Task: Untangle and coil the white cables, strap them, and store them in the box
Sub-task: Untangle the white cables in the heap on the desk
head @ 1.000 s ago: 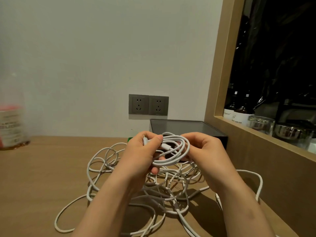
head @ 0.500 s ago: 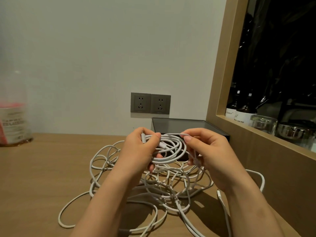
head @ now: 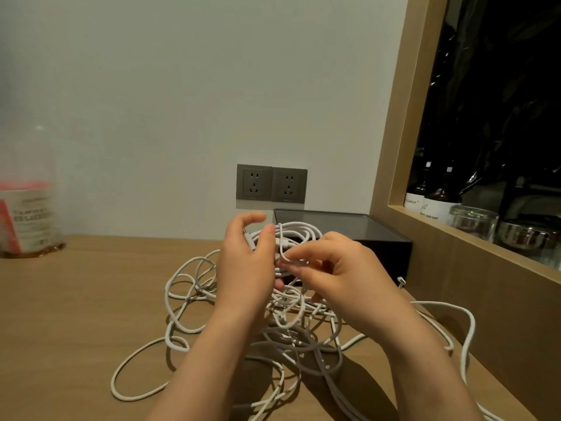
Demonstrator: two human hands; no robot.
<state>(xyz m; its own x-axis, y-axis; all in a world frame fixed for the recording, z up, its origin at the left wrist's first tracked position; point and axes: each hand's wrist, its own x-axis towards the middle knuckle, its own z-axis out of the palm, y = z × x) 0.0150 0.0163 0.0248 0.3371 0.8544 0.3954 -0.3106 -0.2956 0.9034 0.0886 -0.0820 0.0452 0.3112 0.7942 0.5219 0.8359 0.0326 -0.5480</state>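
So here's the mess: a big tangle of white cables (head: 194, 287) is sprawled over the middle of the wooden surface (head: 76, 314), loops spilling off to the left and one long strand swinging out wide to the right. Both hands are up just above the pile, working on a small coil (head: 296, 227) that's already been wound.

The left hand (head: 246, 268) has the coil in its grip, thumb pressed on top of the loops and the other fingers (head: 277, 284) curled in underneath, though the index finger sticks up a bit, off the cable. The right hand (head: 349, 268) sits just beside it, nearly touching, with its fingers (head: 303, 253) pinching a strand at the coil's near edge. I can't tell if that strand is the free end or just one of the loops.

The black box (head: 382, 250) is right behind the hands, pushed against the back wall in the right corner, top open, and the coil is held up in front of its left end. A small white plug (head: 401, 281) lies on the surface near the box's front.

Other stuff: a double wall socket (head: 271, 183) above the box, a blurry clear container (head: 27, 214) with a red and white label far left, and a wood-framed shelf (head: 455, 235) on the right with dark bottles (head: 437, 202) and a glass jar (head: 472, 221).
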